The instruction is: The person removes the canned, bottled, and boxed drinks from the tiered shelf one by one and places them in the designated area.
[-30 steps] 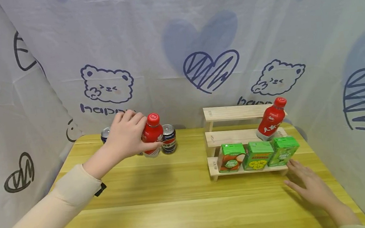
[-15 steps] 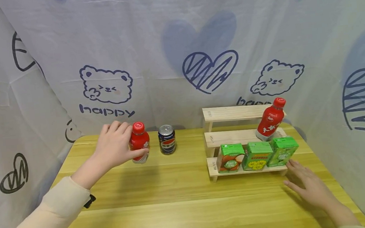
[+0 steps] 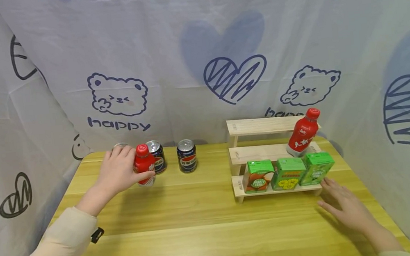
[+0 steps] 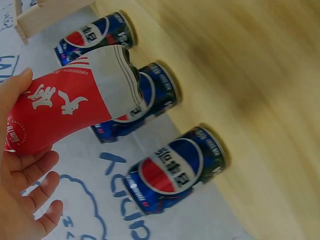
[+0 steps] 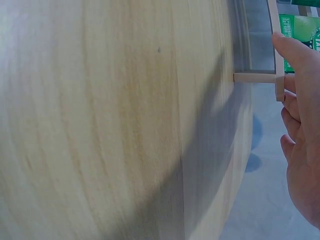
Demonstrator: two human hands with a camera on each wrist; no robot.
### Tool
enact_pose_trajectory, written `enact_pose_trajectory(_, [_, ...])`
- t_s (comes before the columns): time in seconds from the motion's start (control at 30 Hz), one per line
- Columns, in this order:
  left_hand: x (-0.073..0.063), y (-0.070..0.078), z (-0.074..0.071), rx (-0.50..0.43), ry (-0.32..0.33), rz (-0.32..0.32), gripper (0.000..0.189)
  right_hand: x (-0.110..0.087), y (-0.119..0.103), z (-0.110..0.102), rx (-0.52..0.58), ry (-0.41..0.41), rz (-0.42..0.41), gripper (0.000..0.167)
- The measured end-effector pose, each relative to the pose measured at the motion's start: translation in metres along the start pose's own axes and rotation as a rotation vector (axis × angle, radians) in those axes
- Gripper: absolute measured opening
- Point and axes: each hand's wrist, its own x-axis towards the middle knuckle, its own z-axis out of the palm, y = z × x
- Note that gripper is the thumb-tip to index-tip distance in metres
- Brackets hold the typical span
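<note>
My left hand point(image 3: 117, 169) grips a red bottle point(image 3: 143, 160) with a white lower part and a red cap. The bottle stands nearly upright in its grasp, in front of the cola cans. In the left wrist view, thumb and fingers lie around the bottle point(image 4: 65, 102), whose white base overlaps the middle can point(image 4: 160, 95). My right hand point(image 3: 348, 209) is at the right front corner of a small wooden step shelf point(image 3: 255, 155), its fingertips at the bottom tier's end. In the right wrist view, its thumb overlaps the shelf's edge point(image 5: 278, 60).
Dark blue cola cans stand at the table's back left, one point(image 3: 187, 156) right of another point(image 3: 157, 156), a third partly behind my left hand. Green juice boxes point(image 3: 288, 173) line the bottom tier; another red bottle point(image 3: 303, 133) stands on the middle tier. A printed cloth point(image 3: 182, 118) hangs behind.
My left hand has carried the red bottle leftward and somewhat lower, past the cola cans, uncovering the middle can. My right hand stays at the shelf's corner.
</note>
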Motion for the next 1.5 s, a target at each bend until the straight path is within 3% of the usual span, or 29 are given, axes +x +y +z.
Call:
enact_pose_trajectory(0.7, [-0.005, -0.023, 0.02, -0.084, -0.111, -0.112, 0.069, 0.004, 0.001, -0.003, 0.003, 0.0, 0.002, 0.068])
enact_pose_trajectory(1.2, [-0.009, -0.035, 0.038, -0.106, -0.086, -0.128, 0.072, 0.001, 0.002, 0.0, 0.001, -0.011, 0.015, 0.069])
enact_pose_trajectory(1.5, [-0.012, -0.04, 0.04, -0.139, -0.095, -0.151, 0.078, 0.001, 0.002, 0.001, 0.015, 0.0, 0.011, 0.068])
